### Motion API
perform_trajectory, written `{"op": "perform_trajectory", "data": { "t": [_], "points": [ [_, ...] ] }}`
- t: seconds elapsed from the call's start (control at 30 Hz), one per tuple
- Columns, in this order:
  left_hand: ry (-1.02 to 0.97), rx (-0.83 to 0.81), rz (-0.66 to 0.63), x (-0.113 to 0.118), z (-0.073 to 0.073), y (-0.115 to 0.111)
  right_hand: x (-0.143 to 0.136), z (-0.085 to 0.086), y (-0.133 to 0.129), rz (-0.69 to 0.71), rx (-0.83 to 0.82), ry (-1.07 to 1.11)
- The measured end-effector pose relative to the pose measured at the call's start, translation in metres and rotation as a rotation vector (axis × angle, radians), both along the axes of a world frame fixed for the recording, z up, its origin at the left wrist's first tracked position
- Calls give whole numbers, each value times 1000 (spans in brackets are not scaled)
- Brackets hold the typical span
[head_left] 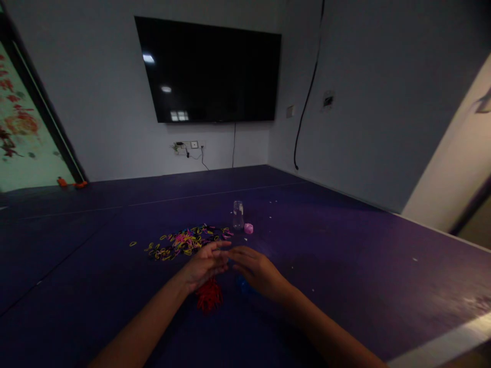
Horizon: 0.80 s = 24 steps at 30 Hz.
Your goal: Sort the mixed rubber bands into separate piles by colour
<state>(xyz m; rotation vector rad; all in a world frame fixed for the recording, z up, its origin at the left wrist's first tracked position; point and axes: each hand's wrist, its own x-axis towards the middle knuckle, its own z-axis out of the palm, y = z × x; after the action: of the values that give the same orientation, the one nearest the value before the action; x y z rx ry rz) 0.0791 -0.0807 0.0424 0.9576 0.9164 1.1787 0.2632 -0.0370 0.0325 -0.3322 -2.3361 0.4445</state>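
My left hand (207,263) is above a heap of red strands (209,296), its fingers extended and a little apart. Facing it, my right hand (256,268) has its fingertips close to or touching the left fingers, over a blue item (244,284) that it partly covers. Something small and pale shows between the hands, too small to name. Beyond my left hand lies a pile of colorful bands (184,243), mostly yellow, pink and black. A clear bottle (238,215) stands upright beyond the hands, with a pink piece (249,228) at its right.
The purple surface (326,245) reaches the walls and bears small white scraps. A big dark television (215,71) hangs on the far wall above sockets (187,145) and cables. Small orange objects (80,184) lie at the far left edge. A black cable (309,92) hangs at the right.
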Motion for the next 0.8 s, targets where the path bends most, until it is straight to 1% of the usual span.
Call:
{"op": "perform_trajectory", "data": {
  "t": [0.13, 0.3, 0.4, 0.5, 0.57, 0.6, 0.63, 0.7, 0.77, 0.8],
  "points": [
    [-31, -47, -41, 7, -3, -4, -2, -3, -1, 0, -13, 27],
    [-84, -118, -84, 9, -2, -6, 0, 1, 0, -17, -44, 65],
    [-85, -136, -66, 5, 1, -5, 1, 4, 1, -81, -107, 57],
    [11, -133, -6, -3, 5, 0, 2, 7, 5, -169, -171, 3],
    [155, -75, 99, -13, 8, 6, 4, 7, 8, -200, -208, -43],
    [255, -20, 188, -20, 9, 10, 5, 7, 10, -207, -222, -66],
    [375, 48, 312, -29, 9, 14, 6, 7, 11, -211, -234, -89],
    [673, 186, 610, -53, 7, 18, 8, 6, 13, -207, -248, -128],
    [971, 269, 840, -83, 3, 18, 10, 5, 14, -187, -252, -164],
    [1101, 285, 935, -99, -1, 15, 10, 5, 14, -173, -252, -184]
  ]
}}
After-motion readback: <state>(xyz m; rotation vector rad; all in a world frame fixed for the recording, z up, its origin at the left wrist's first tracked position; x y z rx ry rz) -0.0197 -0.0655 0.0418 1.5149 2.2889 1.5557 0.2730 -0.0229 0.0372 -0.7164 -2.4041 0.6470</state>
